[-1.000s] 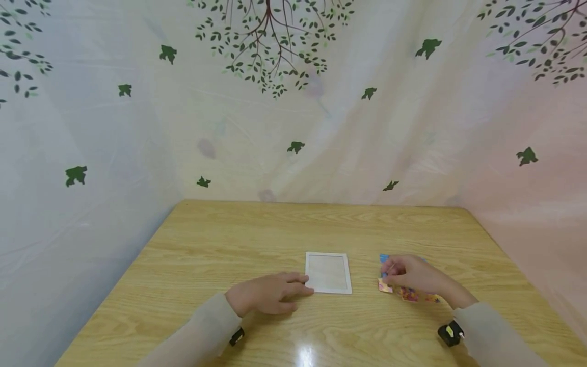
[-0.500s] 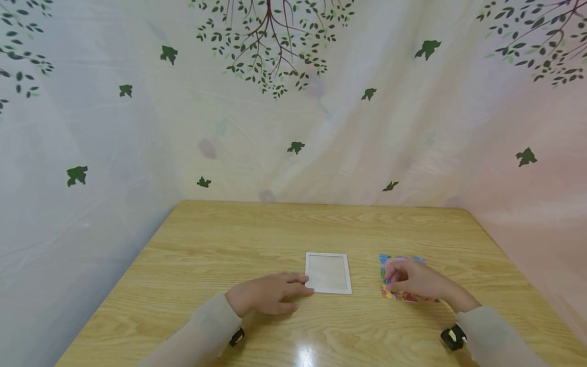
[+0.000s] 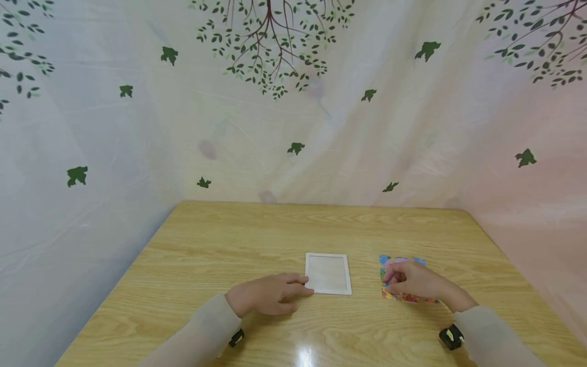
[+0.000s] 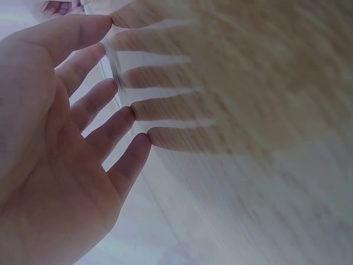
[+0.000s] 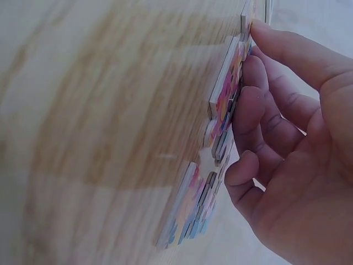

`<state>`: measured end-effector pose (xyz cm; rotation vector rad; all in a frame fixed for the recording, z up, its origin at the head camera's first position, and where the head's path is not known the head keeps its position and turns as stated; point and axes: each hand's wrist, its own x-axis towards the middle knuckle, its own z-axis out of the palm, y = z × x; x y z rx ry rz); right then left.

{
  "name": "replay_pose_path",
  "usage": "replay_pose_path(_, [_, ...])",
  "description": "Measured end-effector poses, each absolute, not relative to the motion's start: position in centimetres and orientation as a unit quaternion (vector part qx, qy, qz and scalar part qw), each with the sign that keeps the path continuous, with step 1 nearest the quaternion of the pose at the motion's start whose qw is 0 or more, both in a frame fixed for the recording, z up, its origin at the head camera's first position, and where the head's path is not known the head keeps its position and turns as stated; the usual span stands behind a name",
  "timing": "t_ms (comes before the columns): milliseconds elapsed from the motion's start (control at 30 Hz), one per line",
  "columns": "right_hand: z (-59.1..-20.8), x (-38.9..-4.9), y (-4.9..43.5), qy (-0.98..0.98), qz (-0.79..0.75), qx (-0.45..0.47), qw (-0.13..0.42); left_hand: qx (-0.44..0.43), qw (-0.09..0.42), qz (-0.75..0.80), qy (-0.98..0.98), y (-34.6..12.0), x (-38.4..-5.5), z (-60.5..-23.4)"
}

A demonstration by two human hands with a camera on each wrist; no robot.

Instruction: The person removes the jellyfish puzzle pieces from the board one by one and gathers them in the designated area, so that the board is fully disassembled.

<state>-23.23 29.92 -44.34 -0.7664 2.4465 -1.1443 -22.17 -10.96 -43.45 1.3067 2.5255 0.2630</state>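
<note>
Several colourful jigsaw puzzle pieces (image 3: 409, 296) lie on the table at the right, fitted close together as a small picture. Over them is my right hand (image 3: 419, 282), palm facing left with its fingers bent. In the right wrist view its thumb and index finger pinch a corner puzzle piece (image 5: 246, 16), low on the table. The other fingers curl above nearby pieces, and the hand hides much of the picture. To the left lies a thin white rectangular frame (image 3: 349, 278). My left hand (image 3: 270, 294) rests beside it, fingers spread, with fingertips touching its left edge.
A wooden table (image 3: 257, 234) holds all of this, with a printed curtain (image 3: 243, 127) hanging round its back and sides. Bare wood separates the white frame from the puzzle pieces. A small black device (image 3: 451, 337) sits at my right wrist.
The lower-left puzzle piece, standing out from the group a second ago, now sits against the others. My right hand shifted slightly right, then slightly back left. My left hand stayed still.
</note>
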Motion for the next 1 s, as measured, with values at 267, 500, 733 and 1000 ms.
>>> replay_pose_path(267, [-44.4,-23.5,30.0,0.855,-0.407,-0.278,0.159,0.446,0.147,0.1,0.877,-11.0,-22.3,-43.6])
replay_pose_path(500, [-44.2,-23.3,29.9,0.856,-0.412,-0.27,0.157,0.453,0.133,0.108,0.875,-11.1,-22.4,-43.7])
replay_pose_path(733, [-43.8,-23.3,30.1,0.893,-0.361,-0.243,0.115,0.454,0.128,0.113,0.874,-11.0,-22.4,-43.8])
replay_pose_path(1000, [-43.1,-23.0,31.1,0.933,-0.292,-0.211,0.01,0.443,0.072,0.103,0.888,-11.7,-23.5,-43.0])
